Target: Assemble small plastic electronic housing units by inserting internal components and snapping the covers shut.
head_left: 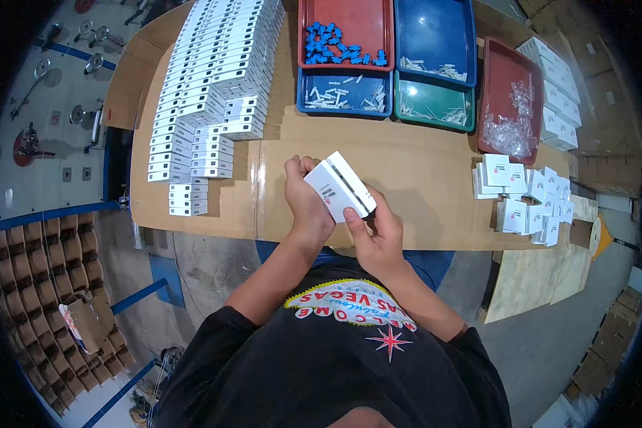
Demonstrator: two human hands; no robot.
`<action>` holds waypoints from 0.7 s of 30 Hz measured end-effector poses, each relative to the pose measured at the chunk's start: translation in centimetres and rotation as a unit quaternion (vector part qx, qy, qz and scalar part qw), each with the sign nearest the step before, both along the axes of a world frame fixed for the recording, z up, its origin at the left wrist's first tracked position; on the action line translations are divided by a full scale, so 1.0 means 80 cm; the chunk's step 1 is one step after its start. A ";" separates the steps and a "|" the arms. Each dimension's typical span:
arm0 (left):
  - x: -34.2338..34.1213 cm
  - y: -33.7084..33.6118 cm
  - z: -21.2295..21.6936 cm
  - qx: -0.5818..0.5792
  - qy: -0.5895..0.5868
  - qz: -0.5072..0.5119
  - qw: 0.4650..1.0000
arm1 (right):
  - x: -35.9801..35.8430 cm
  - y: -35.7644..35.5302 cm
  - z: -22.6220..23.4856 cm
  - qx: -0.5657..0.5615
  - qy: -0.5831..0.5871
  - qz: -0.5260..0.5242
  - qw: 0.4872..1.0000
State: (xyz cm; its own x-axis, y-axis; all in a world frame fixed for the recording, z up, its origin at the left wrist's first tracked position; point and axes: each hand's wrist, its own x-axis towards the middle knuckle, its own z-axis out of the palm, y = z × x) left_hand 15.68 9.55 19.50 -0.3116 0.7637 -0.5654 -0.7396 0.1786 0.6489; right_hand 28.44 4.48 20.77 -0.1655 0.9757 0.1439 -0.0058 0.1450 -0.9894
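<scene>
A small white box (335, 187) is held tilted above the cardboard-covered table, in front of my chest. It carries dark print on its broad face and a dark line or gap along its right side. My left hand (308, 196) is closed round the box's left edge, its fingers curled partly behind it. On the lower right, my right hand (379, 239) grips the box, with the thumb on the front and the other fingers round the edge. The box's back and the fingertips behind it are hidden.
Tall stacks of white boxes (221, 78) stand at the left. Trays at the back hold blue clips (324, 44), small white sticks (367, 96) and clear plastic pieces (510, 132). Several small white boxes (513, 215) lie in a pile at the right, near larger white cartons (557, 107).
</scene>
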 end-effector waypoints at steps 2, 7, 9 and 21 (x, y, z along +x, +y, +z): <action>-0.010 -0.002 -0.017 0.040 -0.019 -0.018 0.999 | 0.001 0.000 0.001 -0.018 0.024 -0.003 1.000; -0.002 -0.006 0.006 0.083 -0.061 -0.073 0.992 | 0.008 0.006 0.005 -0.074 0.106 -0.039 0.991; 0.005 -0.011 0.013 0.129 -0.021 -0.107 0.986 | 0.017 0.011 -0.004 -0.131 0.196 -0.035 0.971; 0.026 -0.038 -0.008 0.141 0.022 -0.216 0.966 | 0.036 0.027 0.003 -0.185 0.303 -0.062 0.933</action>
State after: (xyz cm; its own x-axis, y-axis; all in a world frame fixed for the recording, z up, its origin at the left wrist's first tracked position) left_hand 17.76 6.50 18.83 0.0513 0.9496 -0.3093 -0.6064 0.2757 0.7458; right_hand 31.31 6.66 20.98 -0.0462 0.9833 -0.1760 -0.5857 -0.1694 -0.7926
